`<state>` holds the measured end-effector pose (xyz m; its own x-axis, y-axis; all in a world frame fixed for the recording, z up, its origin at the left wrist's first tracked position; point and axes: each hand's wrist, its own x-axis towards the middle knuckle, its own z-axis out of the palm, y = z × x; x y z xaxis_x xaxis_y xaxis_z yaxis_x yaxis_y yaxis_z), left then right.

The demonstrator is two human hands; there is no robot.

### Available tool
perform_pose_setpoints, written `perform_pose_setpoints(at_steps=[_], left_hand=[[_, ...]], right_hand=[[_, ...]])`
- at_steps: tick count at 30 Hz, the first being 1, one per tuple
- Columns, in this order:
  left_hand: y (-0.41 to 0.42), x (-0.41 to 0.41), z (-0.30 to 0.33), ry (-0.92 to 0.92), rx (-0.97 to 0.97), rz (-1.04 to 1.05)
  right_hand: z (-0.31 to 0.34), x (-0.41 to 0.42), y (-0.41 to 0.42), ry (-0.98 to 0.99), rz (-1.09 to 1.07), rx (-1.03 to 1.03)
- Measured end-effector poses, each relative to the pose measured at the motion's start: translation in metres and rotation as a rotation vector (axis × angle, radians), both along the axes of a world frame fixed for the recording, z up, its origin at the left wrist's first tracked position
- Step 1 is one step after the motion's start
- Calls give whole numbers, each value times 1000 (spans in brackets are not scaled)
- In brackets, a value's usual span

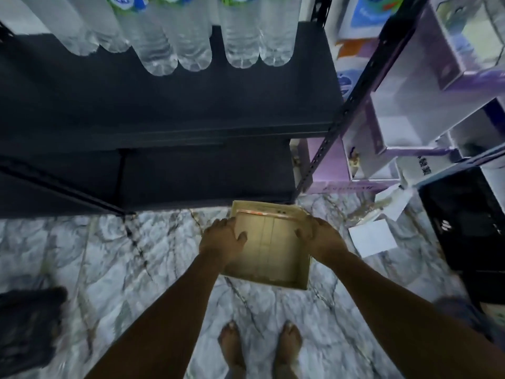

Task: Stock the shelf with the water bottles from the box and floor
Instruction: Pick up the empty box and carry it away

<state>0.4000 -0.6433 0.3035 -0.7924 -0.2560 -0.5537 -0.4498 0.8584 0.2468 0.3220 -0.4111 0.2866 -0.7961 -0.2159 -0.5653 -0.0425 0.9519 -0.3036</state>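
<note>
An open cardboard box [269,250] is held above the marble floor, and its inside shows bare cardboard with no bottles. My left hand [221,239] grips its left wall, thumb curled inside. My right hand [321,237] grips the right wall the same way. Several clear water bottles [191,36] with green and blue labels stand on the dark shelf [164,105] at the top of the view, their bases facing me.
A black upright post [336,127] separates this shelf from a neighbouring rack of purple and white boxes [410,105]. A black crate [470,214] and loose white papers [373,240] lie at the right. My bare feet [259,348] stand on the marble floor. A dark object [27,324] sits at the lower left.
</note>
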Motion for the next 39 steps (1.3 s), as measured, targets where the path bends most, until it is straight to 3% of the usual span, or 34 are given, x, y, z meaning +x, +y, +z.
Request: perform_pose_setpoints(at_steps=[11,19,31,39], left_hand=[[-30,0,-194,-32,69,142],[-36,-1,-310,173,68,276],[-46,-13,-388,401,198,438],[-60,-13,-414,360,226,353]], right_hand=[[-186,-5,23,-73,-225,-29],[-291,-11,40,-11,-373,-88],[-376,-16,46,93,-480,-271],[-401,-4,48,239,-465,-248]])
